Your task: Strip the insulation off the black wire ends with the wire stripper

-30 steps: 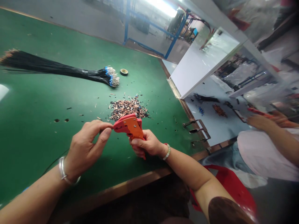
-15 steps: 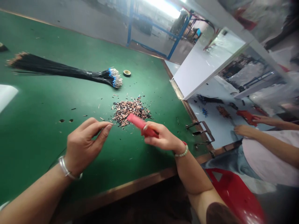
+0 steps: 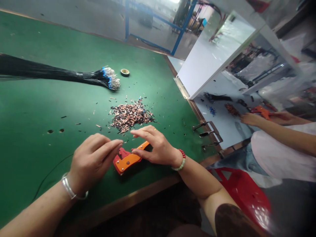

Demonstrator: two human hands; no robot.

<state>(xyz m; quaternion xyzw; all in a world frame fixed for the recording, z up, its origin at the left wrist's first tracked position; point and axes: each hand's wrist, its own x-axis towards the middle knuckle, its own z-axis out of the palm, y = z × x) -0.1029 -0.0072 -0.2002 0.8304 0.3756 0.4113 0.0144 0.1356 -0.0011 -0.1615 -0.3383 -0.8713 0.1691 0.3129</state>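
My left hand point(image 3: 92, 161) is closed, thumb and fingers pressed together. A thin black wire point(image 3: 50, 171) trails from behind it across the green tabletop; the pinched end is hidden by my fingers. My right hand point(image 3: 156, 146) is open, thumb and fingers apart, over the handle of an orange and red wire stripper point(image 3: 129, 162). That tool lies on the table between my hands, its red jaw end close to my left fingertips. Just beyond the hands sits a pile of copper and black wire scraps point(image 3: 130, 116).
A bundle of black wires point(image 3: 61, 75) with blue and silver ends lies at the back left beside a tape roll point(image 3: 125, 72). Metal clamps point(image 3: 208, 134) stick out at the table's right edge. A co-worker's arms point(image 3: 283, 131) and orange tool point(image 3: 261, 112) are at right.
My right hand has let go of the wire stripper, which now lies on the table, and its fingers have spread. My left hand remains pinched. The view has shifted slightly to the right.
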